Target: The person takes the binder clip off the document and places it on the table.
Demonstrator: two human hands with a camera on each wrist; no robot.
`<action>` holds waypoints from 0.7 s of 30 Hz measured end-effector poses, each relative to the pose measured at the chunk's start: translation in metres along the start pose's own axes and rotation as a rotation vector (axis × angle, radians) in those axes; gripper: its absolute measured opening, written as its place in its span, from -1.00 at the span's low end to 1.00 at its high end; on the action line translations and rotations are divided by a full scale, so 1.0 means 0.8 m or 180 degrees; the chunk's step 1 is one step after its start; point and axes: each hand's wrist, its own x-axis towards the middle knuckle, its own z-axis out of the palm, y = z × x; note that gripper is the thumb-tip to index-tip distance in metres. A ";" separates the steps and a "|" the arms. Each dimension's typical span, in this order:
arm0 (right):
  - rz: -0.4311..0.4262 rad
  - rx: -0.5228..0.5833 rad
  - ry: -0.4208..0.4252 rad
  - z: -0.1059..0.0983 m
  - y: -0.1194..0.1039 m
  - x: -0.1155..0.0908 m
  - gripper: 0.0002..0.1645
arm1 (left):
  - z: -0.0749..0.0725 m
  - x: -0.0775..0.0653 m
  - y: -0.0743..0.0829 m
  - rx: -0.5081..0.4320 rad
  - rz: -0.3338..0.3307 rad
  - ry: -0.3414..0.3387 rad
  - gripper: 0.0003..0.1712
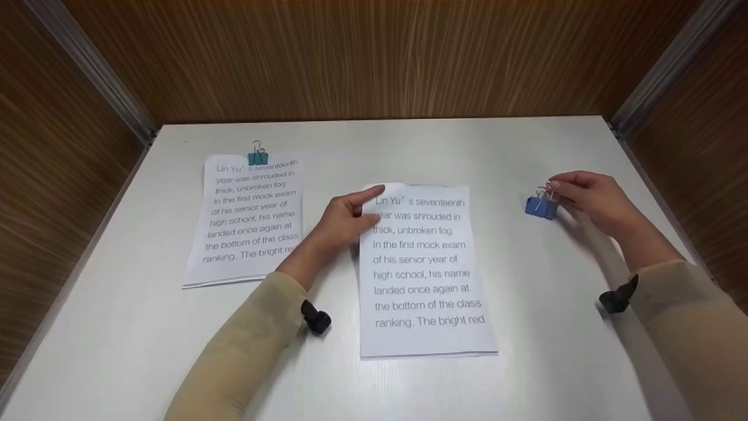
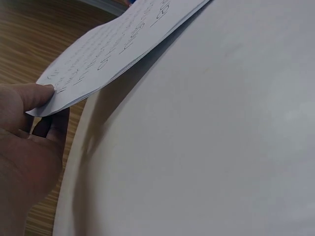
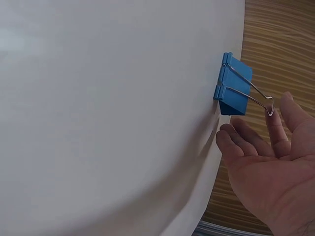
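Observation:
My left hand pinches the upper left edge of a printed paper stack, thumb on top and fingers beneath. In the left wrist view that paper edge is raised over the table. At the right, my right hand reaches to a blue binder clip. The right wrist view shows the index fingertip right at the end of the clip's wire handles, with the thumb a little apart from them. The clip's blue body stands with its handles upward.
A second printed paper stack lies at the left, with a teal binder clip on its top edge. Brown wood-grain panels enclose the white table at the back and both sides.

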 end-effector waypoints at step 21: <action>-0.0419 -0.0886 0.0178 0.016 -0.063 -0.048 -0.22 | 0.002 0.018 -0.006 0.0248 -0.0064 0.0136 -0.32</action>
